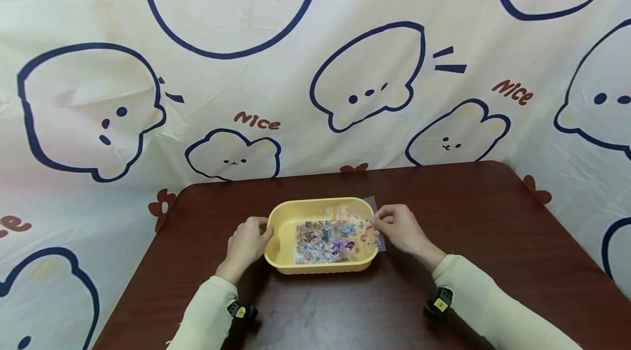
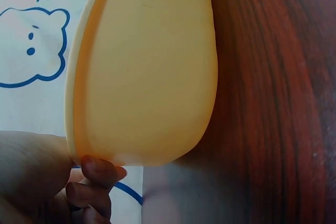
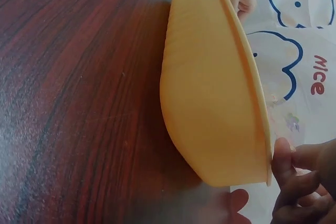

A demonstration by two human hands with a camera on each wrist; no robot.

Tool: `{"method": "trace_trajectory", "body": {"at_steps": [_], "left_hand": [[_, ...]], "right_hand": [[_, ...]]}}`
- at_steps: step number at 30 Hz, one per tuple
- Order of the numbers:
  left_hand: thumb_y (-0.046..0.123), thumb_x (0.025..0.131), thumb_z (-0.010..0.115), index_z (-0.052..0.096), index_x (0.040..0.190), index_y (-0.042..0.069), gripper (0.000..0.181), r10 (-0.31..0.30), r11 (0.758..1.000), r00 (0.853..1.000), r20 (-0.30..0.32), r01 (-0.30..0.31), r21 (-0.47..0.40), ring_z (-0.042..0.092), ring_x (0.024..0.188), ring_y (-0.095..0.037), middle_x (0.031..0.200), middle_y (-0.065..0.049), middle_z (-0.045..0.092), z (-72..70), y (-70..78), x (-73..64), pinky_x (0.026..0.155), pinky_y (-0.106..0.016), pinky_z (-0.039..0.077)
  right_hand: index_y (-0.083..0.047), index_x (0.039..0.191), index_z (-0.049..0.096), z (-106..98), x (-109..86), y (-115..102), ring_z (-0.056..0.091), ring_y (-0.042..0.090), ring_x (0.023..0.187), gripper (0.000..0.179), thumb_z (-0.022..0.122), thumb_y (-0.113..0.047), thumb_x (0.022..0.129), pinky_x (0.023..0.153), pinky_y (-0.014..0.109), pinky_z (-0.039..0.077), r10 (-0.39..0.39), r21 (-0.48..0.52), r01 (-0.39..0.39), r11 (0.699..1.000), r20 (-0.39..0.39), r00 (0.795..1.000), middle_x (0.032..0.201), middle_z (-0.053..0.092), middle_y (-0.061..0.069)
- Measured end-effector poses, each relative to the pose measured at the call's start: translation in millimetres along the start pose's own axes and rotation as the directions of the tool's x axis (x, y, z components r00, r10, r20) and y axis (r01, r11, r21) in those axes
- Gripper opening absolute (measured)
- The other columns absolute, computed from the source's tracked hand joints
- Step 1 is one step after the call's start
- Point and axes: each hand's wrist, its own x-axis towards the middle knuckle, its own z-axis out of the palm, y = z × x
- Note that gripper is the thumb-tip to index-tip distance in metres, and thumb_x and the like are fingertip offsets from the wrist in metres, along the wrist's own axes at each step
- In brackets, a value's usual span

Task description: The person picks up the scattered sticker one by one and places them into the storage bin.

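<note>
A yellow plastic tray (image 1: 282,240) with rounded corners stands on the table in front of me. My left hand (image 1: 246,243) grips its left rim, the thumb and fingers (image 2: 102,174) at the end of the wall in the left wrist view. Flat inside lies a sheet crowded with small colourful pictures (image 1: 310,240). Over its right part is a clear sticker sheet (image 1: 363,234) with cartoon figures, reaching the right rim. There my right hand (image 1: 401,229) pinches the clear sheet's edge; in the right wrist view its fingertips (image 3: 283,153) lie close against the rim.
The dark wooden table (image 1: 315,311) extends around the tray. A pale cloth (image 1: 296,81) with cartoon outlines hangs behind it and along both sides. Both wrists wear black straps with a small device (image 1: 439,303).
</note>
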Motion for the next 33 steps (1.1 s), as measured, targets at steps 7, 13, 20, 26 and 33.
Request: {"method": "trace_trajectory", "body": {"at_steps": [7, 13, 20, 26, 33], "left_hand": [[0.029, 0.098, 0.061, 0.07, 0.126, 0.006, 0.037, -0.004, 1.0, 1.0, 0.0, 0.004, 0.001, 0.07, 0.091, -0.027, 0.117, -0.015, 0.074, 0.2, 0.5, 0.0, 0.081, -0.052, 0.053], [0.028, 0.098, 0.061, 0.07, 0.125, 0.006, 0.037, 0.005, 1.0, 1.0, -0.003, -0.005, -0.003, 0.069, 0.086, -0.024, 0.115, -0.015, 0.075, 1.0, 1.5, 0.3, 0.078, -0.05, 0.053], [0.028, 0.097, 0.062, 0.071, 0.124, 0.006, 0.036, 0.012, 1.0, 1.0, -0.008, -0.012, -0.009, 0.068, 0.084, -0.023, 0.114, -0.015, 0.075, 1.3, 1.1, 0.4, 0.077, -0.049, 0.053], [0.027, 0.098, 0.062, 0.071, 0.124, 0.006, 0.036, 0.018, 1.0, 1.0, -0.01, -0.018, -0.008, 0.069, 0.084, -0.023, 0.113, -0.014, 0.075, 0.0, 1.1, 0.5, 0.075, -0.048, 0.053], [0.028, 0.097, 0.061, 0.072, 0.124, 0.008, 0.035, 0.013, 1.0, 1.0, -0.008, -0.013, -0.004, 0.07, 0.09, -0.027, 0.114, -0.014, 0.075, -1.2, 1.3, -0.1, 0.079, -0.051, 0.053]], "right_hand": [[-0.006, 0.094, 0.072, 7.3, 0.8, -9.5, 0.064, 0.016, 0.063, 0.011, 0.067, -0.016, 0.097, 0.05, 0.026, 0.038, 0.003, -0.088, -0.005, 0.996, -0.014, 1.0, 0.075, 0.075, 0.003], [-0.011, 0.096, 0.075, 14.8, 1.8, -16.1, 0.062, 0.01, 0.06, 0.01, 0.069, -0.02, 0.096, 0.052, 0.029, 0.042, 0.017, -0.167, -0.022, 0.986, -0.031, 0.999, 0.072, 0.074, -0.002], [-0.01, 0.097, 0.076, 21.2, 2.2, -19.4, 0.061, 0.01, 0.057, 0.012, 0.07, -0.021, 0.095, 0.05, 0.029, 0.04, 0.009, -0.206, -0.012, 0.978, -0.016, 1.0, 0.069, 0.074, -0.004], [-0.011, 0.098, 0.077, 24.4, 2.1, -20.4, 0.06, 0.009, 0.057, 0.014, 0.071, -0.023, 0.095, 0.051, 0.029, 0.039, 0.002, -0.261, -0.008, 0.965, -0.021, 1.0, 0.069, 0.073, -0.006], [-0.008, 0.113, 0.076, 26.9, 2.1, -25.7, 0.058, 0.009, 0.056, 0.029, 0.071, -0.029, 0.094, 0.05, 0.029, 0.041, 0.0, -0.348, 0.004, 0.937, 0.011, 1.0, 0.067, 0.069, -0.006]]}}
